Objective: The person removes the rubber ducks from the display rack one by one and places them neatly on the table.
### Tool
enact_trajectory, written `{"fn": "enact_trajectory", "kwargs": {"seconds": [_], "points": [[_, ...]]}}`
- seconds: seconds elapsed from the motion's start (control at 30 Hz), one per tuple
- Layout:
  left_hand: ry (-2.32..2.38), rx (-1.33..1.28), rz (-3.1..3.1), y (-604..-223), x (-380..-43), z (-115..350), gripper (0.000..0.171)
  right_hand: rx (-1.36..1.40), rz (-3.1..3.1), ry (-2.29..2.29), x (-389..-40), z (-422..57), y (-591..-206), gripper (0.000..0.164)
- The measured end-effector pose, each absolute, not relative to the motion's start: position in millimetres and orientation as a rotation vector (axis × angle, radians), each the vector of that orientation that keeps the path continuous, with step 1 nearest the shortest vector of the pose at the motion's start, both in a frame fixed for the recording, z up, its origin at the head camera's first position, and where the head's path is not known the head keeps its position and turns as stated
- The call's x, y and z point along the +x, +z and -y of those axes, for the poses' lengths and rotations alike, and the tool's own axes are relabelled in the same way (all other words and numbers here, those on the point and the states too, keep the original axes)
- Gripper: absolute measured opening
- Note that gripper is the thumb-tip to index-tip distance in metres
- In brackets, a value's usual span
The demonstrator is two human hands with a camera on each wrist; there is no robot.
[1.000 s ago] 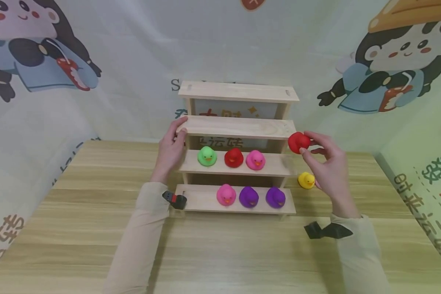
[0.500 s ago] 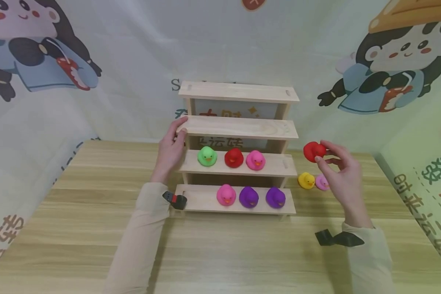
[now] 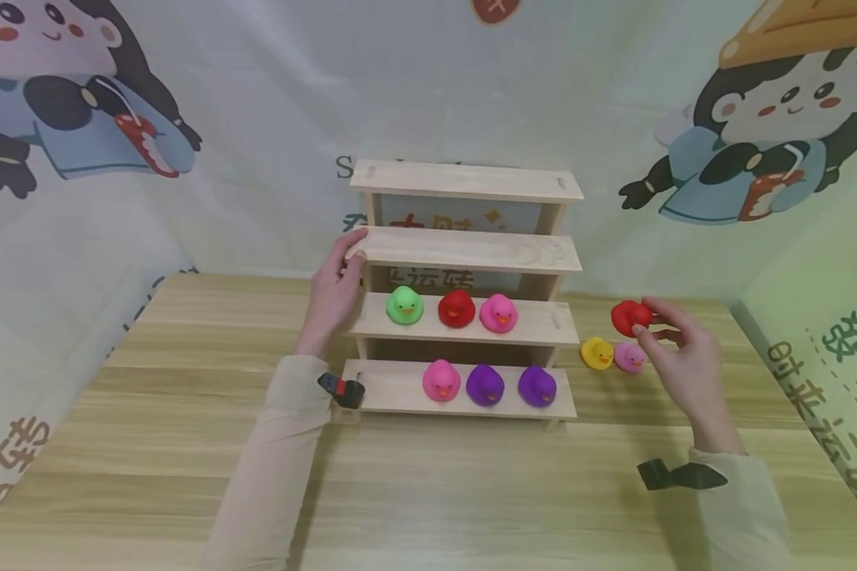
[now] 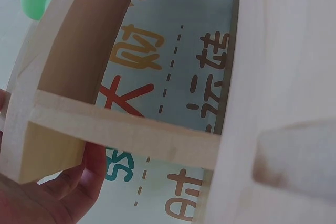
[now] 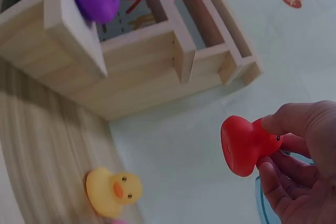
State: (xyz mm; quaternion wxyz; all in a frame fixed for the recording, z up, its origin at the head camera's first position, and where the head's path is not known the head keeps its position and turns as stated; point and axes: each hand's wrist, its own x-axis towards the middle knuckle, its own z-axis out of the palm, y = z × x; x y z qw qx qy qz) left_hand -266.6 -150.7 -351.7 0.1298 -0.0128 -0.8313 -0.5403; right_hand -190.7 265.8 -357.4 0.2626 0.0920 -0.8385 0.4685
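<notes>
My right hand (image 3: 685,365) pinches a red rubber duck (image 3: 630,317) in the air, right of the stepped wooden shelf (image 3: 464,250). In the right wrist view thumb and fingers hold the red duck by its head, its flat base turned outward. My left hand (image 3: 334,297) grips the left end of the second board from the top; the left wrist view shows its fingers (image 4: 94,174) curled around the wood. A yellow duck (image 3: 597,354) and a light pink duck (image 3: 629,358) sit on the table below the right hand.
On the third board sit a green duck (image 3: 404,306), another red duck (image 3: 456,308) and a pink duck (image 3: 498,314). The lowest board bears a pink duck (image 3: 441,381) and two purple ducks (image 3: 485,385). A printed cloth (image 3: 271,119) hangs behind the wood-grain table (image 3: 457,492).
My right hand has moved right and down, away from the third board's right end, with the red duck in it. The light pink duck has come into full view. My left hand stays put.
</notes>
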Motion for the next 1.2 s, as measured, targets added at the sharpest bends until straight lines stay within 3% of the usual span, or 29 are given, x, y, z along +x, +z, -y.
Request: {"fn": "enact_trajectory", "kwargs": {"seconds": [0.5,1.2], "points": [[-1.574,-0.032,2.418,-353,-266,151,0.040,0.200,2.294,1.174,-190,-305,-381,0.037],[-1.587,-0.060,2.407,-353,-267,150,0.041,0.172,2.381,1.101,-191,-325,-394,0.035]]}}
